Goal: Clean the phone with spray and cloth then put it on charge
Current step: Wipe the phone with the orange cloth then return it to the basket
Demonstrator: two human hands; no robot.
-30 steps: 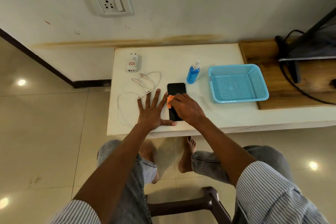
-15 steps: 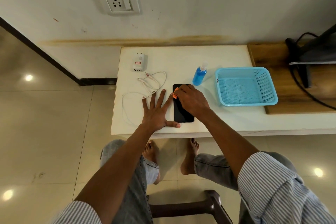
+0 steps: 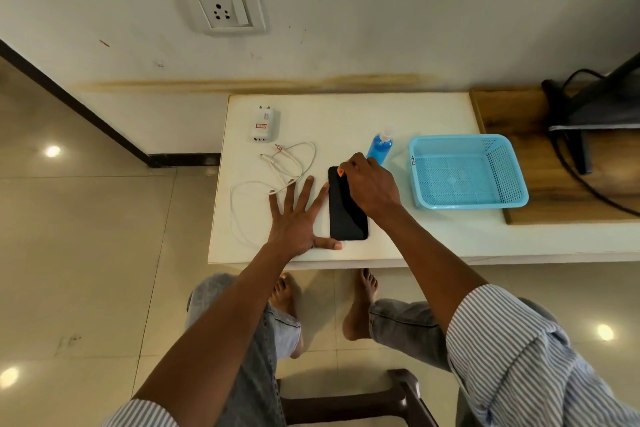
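The right hand, clutching the orange cloth, has wiped from the middle of the phone to its far end. The left hand, flat and spread, steadies the phone on the worktop. Wiping continues; charging remains undone.

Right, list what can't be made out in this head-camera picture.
- Orange cloth: mostly hidden under the right hand; its size is unclear.
- Black phone: top right corner covered by that hand.
- Blue spray bottle: base hidden behind the knuckles.
- White charger plug: red label too small to read.
- Dark stand: cut off by the right edge.
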